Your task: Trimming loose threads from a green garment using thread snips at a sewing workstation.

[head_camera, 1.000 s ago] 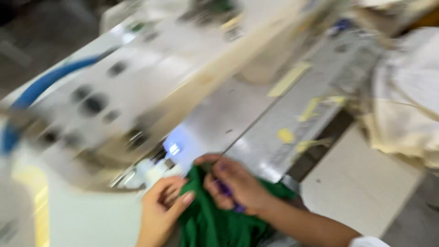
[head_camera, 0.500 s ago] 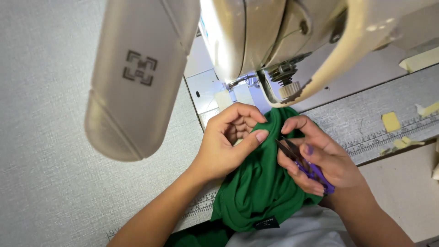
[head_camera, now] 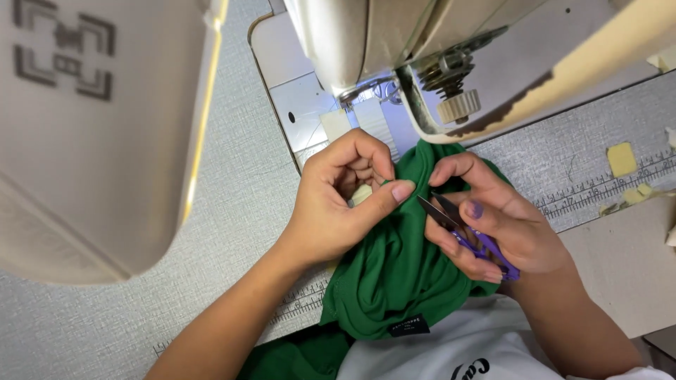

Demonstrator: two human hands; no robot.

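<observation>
I note the sewing machine head (head_camera: 436,49) overhangs the space just beyond both hands; its thumb wheel (head_camera: 459,107) sits near above the green fabric (head_camera: 394,267). A large pale housing (head_camera: 98,134) blocks the left side. The counter (head_camera: 246,204) between housing and left hand (head_camera: 338,204) lies open; right of the right hand (head_camera: 493,218), the counter holds only yellow tape bits (head_camera: 623,158).

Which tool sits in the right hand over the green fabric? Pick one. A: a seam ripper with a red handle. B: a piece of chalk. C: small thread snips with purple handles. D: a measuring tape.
C: the right hand grips small thread snips with purple handles, blades pointing at the green fabric that the left hand pinches.
</observation>
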